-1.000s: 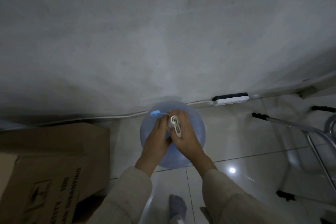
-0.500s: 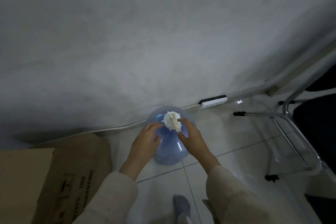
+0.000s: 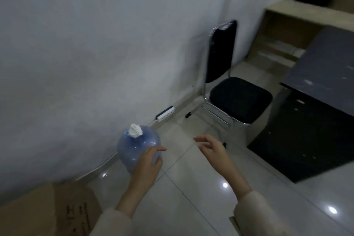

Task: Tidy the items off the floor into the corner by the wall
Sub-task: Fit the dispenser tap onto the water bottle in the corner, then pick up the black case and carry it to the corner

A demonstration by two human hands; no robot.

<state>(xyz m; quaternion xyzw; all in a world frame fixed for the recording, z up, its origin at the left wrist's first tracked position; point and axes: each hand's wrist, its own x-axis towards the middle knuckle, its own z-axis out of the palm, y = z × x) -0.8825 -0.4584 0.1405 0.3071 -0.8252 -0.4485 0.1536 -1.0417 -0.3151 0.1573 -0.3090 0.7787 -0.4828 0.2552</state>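
Bottle position: bottle (image 3: 138,149) stood upright on the floor (image 3: 191,188), against the wall (image 3: 95,53), its neck pointing up and slightly away from me, white cap (image 3: 135,130) on top.
Left hand: I saw my left hand (image 3: 148,165) on the bottle's near right flank, fingers laid loosely over the curve; whether it pressed or merely touched, I could not tell.
Right hand: my right hand (image 3: 213,149) hung in the air to the right of the bottle, well apart from it, fingers spread and relaxed, holding nothing.
Key relation: bottle lay far-left of both hands, and the left hand was plainly the nearer one; its long axis ran vertical, so I judged any nudge toward the wall would go on the flank, low enough not to tip it.
Surroundings: box (image 3: 47,212) sat near-left along the same wall, power strip (image 3: 165,114) lay at the wall's foot just beyond the bottle, chair (image 3: 235,82) stood farther right in the corner.
Change: half a second earlier both hands were up at the cap and neck; by now the right had come off entirely and the left had slid down to the side, while the view had swung right to take in the chair.
Progress: I judged the bottle placed and the hands letting go.
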